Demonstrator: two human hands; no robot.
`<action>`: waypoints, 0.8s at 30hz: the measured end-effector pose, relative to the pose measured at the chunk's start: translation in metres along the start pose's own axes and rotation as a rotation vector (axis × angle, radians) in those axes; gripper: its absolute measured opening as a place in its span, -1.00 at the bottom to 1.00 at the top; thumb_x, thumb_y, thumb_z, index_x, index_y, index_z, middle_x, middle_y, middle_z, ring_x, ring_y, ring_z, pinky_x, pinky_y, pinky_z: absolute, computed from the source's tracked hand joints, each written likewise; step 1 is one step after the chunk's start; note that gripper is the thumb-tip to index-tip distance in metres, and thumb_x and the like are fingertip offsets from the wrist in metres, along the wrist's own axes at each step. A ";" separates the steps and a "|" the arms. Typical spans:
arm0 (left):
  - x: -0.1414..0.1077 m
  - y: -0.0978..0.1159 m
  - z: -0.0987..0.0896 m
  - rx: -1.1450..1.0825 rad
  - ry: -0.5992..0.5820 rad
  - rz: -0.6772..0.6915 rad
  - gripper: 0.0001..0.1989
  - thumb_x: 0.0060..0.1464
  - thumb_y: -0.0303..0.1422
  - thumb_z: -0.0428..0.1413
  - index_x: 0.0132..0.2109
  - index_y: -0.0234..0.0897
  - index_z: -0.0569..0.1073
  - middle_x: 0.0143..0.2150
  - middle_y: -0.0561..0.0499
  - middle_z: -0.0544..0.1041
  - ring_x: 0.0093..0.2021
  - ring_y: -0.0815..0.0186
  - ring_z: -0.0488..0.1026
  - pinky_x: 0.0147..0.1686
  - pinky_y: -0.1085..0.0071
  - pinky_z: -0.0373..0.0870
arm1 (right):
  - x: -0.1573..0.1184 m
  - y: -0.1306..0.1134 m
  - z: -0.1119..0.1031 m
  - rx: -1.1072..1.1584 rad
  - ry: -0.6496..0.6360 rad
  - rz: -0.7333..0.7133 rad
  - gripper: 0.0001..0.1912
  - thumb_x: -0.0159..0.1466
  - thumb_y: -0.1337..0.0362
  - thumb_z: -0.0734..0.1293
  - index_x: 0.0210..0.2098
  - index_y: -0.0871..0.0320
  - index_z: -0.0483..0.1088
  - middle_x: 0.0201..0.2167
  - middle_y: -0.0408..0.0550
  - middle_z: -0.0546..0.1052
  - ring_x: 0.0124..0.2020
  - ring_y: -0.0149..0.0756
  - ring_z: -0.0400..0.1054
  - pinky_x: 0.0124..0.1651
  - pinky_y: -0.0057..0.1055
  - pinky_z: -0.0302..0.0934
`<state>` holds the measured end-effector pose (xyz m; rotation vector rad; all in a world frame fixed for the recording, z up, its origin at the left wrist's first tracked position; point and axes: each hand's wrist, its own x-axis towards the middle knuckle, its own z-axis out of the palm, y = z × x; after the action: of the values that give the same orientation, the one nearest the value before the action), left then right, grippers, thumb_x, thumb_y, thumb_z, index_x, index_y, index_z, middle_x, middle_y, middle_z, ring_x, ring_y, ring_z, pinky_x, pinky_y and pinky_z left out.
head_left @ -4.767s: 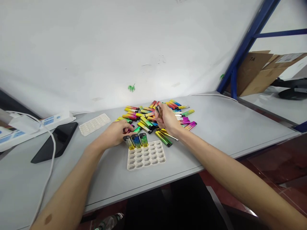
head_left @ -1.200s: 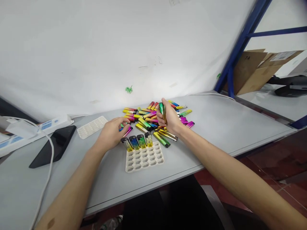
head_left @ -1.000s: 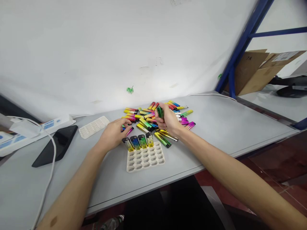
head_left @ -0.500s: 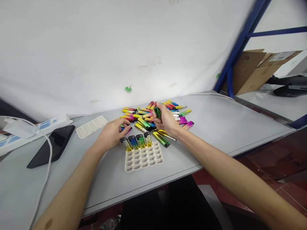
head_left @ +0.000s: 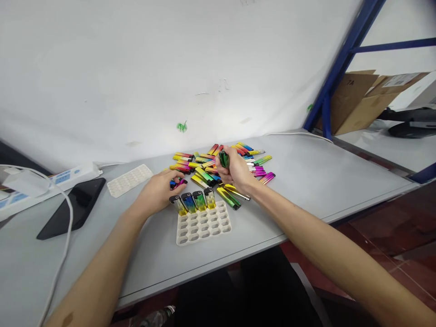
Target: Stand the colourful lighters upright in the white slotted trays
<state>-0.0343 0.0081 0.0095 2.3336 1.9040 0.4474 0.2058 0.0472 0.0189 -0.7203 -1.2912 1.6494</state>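
My right hand (head_left: 236,170) is closed around a green lighter (head_left: 224,159), raised over a loose pile of shiny, multicoloured lighters (head_left: 204,175). Left of the pile, my left hand (head_left: 157,190) rests low at the table with its fingers curled round purple and blue lighters (head_left: 177,183); their exact number is partly hidden. In front of both hands lies a white tray (head_left: 204,229) with rows of holes. Several lighters (head_left: 200,200) with black tops stand upright along its far row, and the nearer holes hold nothing.
A second white holed tray (head_left: 129,180) lies to the left, beside a black phone (head_left: 73,209) and a white power strip (head_left: 73,177). A white cable (head_left: 68,236) crosses the table's left side. Behind is a white wall; cardboard boxes (head_left: 361,100) sit past a blue frame (head_left: 327,91).
My left fingers have shifted slightly, and more of the purple and blue lighters shows at their tips. My right hand keeps nearly the same place with the green lighter.
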 end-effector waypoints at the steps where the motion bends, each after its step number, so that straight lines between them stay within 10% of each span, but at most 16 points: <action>1: 0.000 0.000 0.000 -0.005 -0.003 0.012 -0.62 0.18 -0.07 0.02 -0.04 -0.21 0.51 -0.09 -0.07 0.55 -0.21 0.15 0.48 -0.22 0.30 0.34 | 0.001 0.000 -0.001 -0.005 -0.013 -0.018 -0.55 0.41 0.03 0.01 -0.47 0.13 0.23 -0.67 -0.28 0.09 -0.72 -0.52 -0.11 -0.66 -0.53 -0.16; 6: -0.002 0.001 -0.002 -0.038 -0.026 0.057 -0.60 0.15 -0.06 0.06 -0.02 -0.22 0.53 -0.08 -0.08 0.56 -0.24 0.16 0.48 -0.22 0.30 0.36 | 0.000 -0.007 -0.010 -0.167 -0.116 -0.042 -0.70 0.37 0.08 0.21 -0.35 0.15 0.35 -0.47 -0.13 0.38 -0.51 -0.42 0.27 -0.48 -0.46 0.16; 11: -0.002 0.001 -0.002 -0.054 -0.046 0.052 -0.56 0.13 -0.06 0.07 0.04 -0.20 0.53 -0.11 -0.07 0.58 -0.26 0.16 0.48 -0.25 0.32 0.37 | -0.007 -0.021 -0.022 -0.535 -0.243 -0.107 -0.71 0.23 0.05 0.43 -0.40 0.15 0.41 -0.52 -0.20 0.34 -0.53 -0.47 0.13 -0.50 -0.46 0.00; 24: -0.006 0.013 -0.011 -0.024 -0.044 0.038 -0.59 0.12 -0.19 -0.04 0.02 -0.21 0.51 -0.36 -0.01 0.55 -0.37 0.20 0.46 -0.34 0.37 0.31 | -0.012 -0.019 -0.031 -0.634 -0.497 0.032 -0.63 0.15 0.05 0.50 -0.31 0.14 0.33 -0.46 -0.23 0.40 -0.49 -0.45 0.29 -0.41 -0.42 0.19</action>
<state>-0.0260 -0.0017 0.0222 2.3478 1.8278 0.4168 0.2434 0.0509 0.0269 -0.7109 -2.2225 1.4915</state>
